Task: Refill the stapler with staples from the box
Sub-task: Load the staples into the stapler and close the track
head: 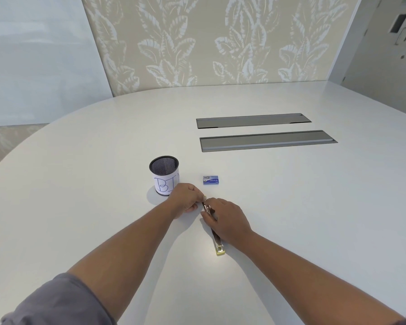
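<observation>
- Both hands met over the stapler (215, 233), which lay lengthwise on the counter (291, 207) directly in front of the person, its yellowish end (220, 250) pointing toward the body.
- Right hand (227, 219) was curled down over the stapler's far half, fingers closed on it, apparently to steady the body while the top was worked.
- Left hand (185, 200) pinched a small pale item at the stapler's far tip between thumb and fingertips; whether this was a staple strip or part of the mechanism could not be determined.
- Whether the magazine was open, and whether any staples were loaded, was hidden beneath the hands.
- Staple box (211, 179) sat just beyond the hands, apart from them; its label was too small to read, and whether it was open could not be made out.
- Mesh cup (164, 175) with a handwritten paper label stood left of the box; the left hand covered part of the lettering.
- Two recessed grey panels (265, 140) lay farther back in the counter, well apart from the work.
</observation>
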`<state>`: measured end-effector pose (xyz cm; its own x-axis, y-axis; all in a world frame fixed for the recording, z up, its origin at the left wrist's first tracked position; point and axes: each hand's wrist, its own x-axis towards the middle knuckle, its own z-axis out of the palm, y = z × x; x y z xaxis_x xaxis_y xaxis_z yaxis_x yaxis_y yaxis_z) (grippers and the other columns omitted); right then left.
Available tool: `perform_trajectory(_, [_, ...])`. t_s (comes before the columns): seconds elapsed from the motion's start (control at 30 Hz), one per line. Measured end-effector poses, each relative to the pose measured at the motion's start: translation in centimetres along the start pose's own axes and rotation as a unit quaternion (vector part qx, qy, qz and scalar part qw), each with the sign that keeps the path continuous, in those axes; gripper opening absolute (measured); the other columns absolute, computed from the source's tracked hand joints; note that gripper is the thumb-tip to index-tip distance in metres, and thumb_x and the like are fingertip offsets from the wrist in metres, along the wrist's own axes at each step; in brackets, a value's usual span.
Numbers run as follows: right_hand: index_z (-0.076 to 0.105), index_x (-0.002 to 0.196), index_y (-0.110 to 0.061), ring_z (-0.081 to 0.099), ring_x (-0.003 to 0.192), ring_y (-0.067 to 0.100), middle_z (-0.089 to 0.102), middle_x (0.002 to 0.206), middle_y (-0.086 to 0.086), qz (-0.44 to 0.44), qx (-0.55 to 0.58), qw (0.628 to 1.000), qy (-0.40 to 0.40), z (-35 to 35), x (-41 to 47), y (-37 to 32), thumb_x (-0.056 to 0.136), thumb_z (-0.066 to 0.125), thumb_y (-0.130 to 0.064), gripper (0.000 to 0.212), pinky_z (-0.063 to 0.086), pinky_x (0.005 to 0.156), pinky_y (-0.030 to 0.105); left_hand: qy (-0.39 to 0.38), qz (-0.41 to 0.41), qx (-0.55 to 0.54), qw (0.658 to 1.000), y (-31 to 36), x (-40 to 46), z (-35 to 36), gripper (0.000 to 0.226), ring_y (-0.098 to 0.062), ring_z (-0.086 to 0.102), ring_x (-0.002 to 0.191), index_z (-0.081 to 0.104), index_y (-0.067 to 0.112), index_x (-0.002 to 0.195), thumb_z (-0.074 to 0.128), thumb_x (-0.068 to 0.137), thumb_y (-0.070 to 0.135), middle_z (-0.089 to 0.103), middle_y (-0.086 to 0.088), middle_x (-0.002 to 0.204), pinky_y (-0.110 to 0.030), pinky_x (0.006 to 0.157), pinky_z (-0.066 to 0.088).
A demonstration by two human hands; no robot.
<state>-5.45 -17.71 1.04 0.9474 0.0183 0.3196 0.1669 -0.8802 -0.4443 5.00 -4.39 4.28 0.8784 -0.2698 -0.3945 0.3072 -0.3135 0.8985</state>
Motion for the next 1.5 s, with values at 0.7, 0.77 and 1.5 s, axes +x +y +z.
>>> perform_trajectory(0.7, [0.058,0.085,-0.037,0.05,0.052,0.001,0.058,0.066,-0.03,0.144,0.223,0.964,-0.002,-0.5,0.4,0.4,0.076,0.067,-0.029,0.015,0.038,0.056,0.021,0.006,0.002,0.02,1.0,0.1,-0.1,0.1,0.012,-0.017,0.05,0.055,0.07,0.004,0.08,0.075,0.077,-0.006,0.06,-0.013,0.073,-0.018,0.046,0.046])
perform_trajectory(0.77, [0.059,0.084,-0.036,0.049,0.054,0.002,0.059,0.068,-0.028,0.139,0.235,0.962,-0.003,-0.4,0.4,0.5,0.074,0.066,-0.029,0.014,0.04,0.057,0.022,0.003,0.001,0.027,1.0,0.1,-0.2,0.1,0.012,-0.016,0.05,0.055,0.07,0.004,0.082,0.074,0.078,-0.006,0.061,-0.011,0.071,-0.017,0.046,0.047])
perform_trajectory(1.5, [0.067,0.079,-0.033,0.061,0.06,0.016,0.072,0.071,-0.01,0.184,0.289,0.939,-0.034,-0.8,1.0,0.4,0.08,0.068,-0.023,0.01,0.055,0.065,0.041,0.001,0.004,0.041,0.999,0.3,-0.7,0.3,0.017,-0.015,0.045,0.05,0.067,0.005,0.075,0.069,0.078,-0.011,0.058,-0.006,0.057,-0.015,0.042,0.043])
